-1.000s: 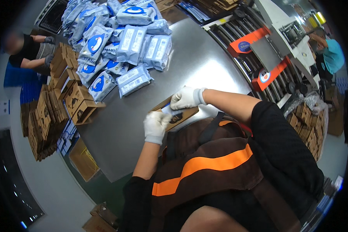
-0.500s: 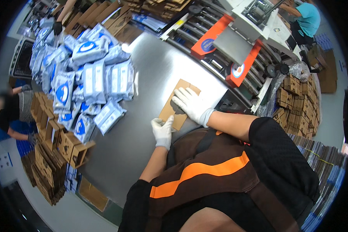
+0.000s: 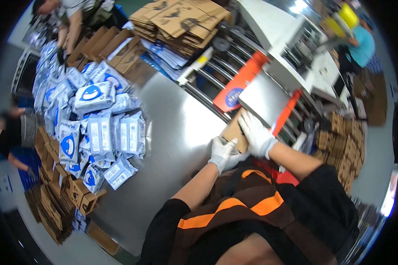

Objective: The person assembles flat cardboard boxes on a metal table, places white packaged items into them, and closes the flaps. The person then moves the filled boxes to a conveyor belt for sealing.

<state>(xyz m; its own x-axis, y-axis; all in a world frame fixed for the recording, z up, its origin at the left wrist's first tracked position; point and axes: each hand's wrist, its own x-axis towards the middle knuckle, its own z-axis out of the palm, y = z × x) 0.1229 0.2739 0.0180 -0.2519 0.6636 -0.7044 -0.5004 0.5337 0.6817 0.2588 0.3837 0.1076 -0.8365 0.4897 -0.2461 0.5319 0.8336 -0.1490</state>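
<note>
A small brown cardboard box [image 3: 235,134] sits between my hands, at the table's right edge beside the roller conveyor. My left hand [image 3: 223,151], in a white glove, grips its near end, the thumb lying on top. Along the box's right side my right hand [image 3: 256,135], gloved in white too, presses with its fingers close together. The box's underside is hidden. Just past my right fingers lie the grey plate [image 3: 266,100] and orange guides [image 3: 244,81] of a white machine [image 3: 278,39].
Blue-and-white soft packs [image 3: 101,132] are piled on the left of the metal table [image 3: 172,119]. Flattened cartons [image 3: 181,22] stand stacked at the back, open cartons [image 3: 82,194] at the left edge. Co-workers are at the far left, left and far right; bundled cartons [image 3: 340,145] stand at right.
Both hands have moved right from the tabletop to the conveyor edge. The cardboard piece, lying flat before, now shows as a box held between them. The view has shifted.
</note>
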